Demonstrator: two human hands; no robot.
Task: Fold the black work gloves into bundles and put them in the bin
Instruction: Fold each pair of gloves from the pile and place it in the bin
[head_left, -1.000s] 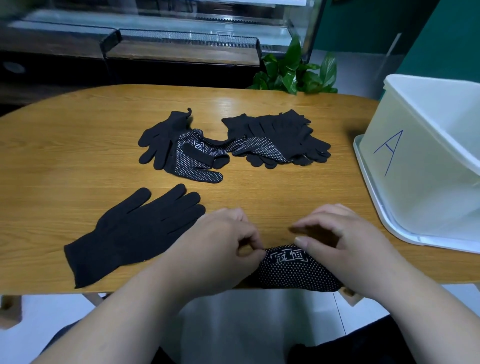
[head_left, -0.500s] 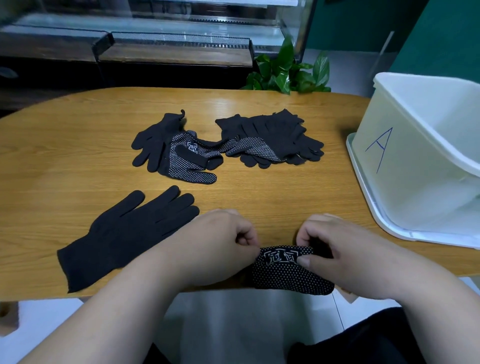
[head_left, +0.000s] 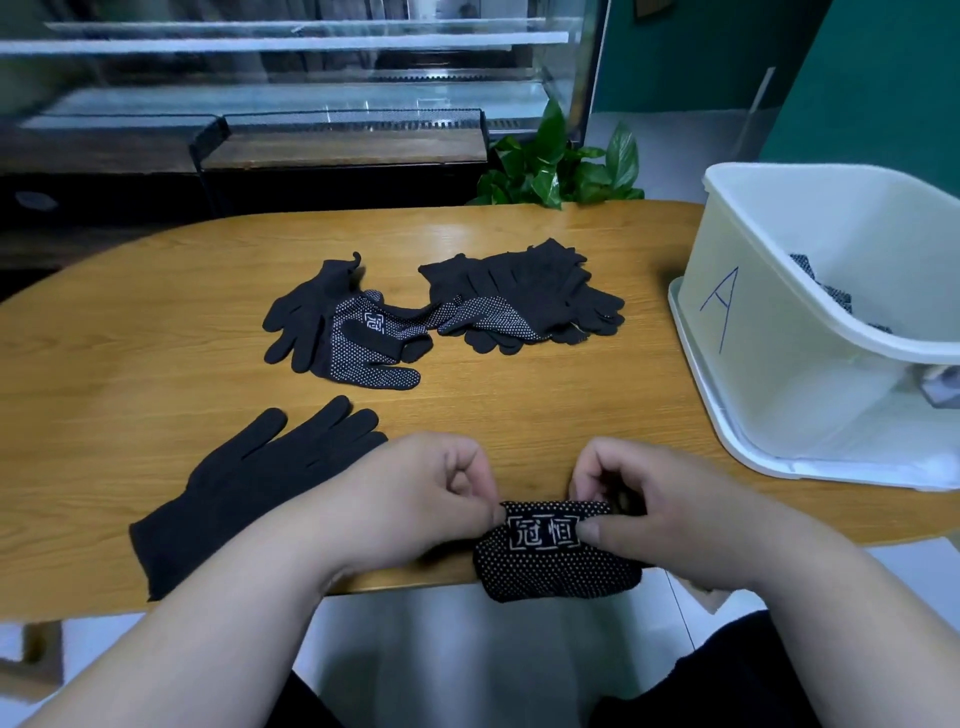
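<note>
Hands: left hand and right hand pinch the folded glove; the bin holds dotted gloves.

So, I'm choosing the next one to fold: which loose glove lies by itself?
The plain glove at near left, flat beside the left hand, no dots showing. The others overlap in the far pile.

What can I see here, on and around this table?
glove bundle: one, black with white dots, near table edge
flat glove: one, black, table's left
loose gloves: several, black, some dotted, mid-table
bin: one, white, marked A, table's right end, dotted gloves inside
table: one, wooden brown, under everything
plant: one, green, behind table
glass cabinet: one, clear, background
left hand: one, pinching bundle's left end
right hand: one, pinching bundle's right end
</note>
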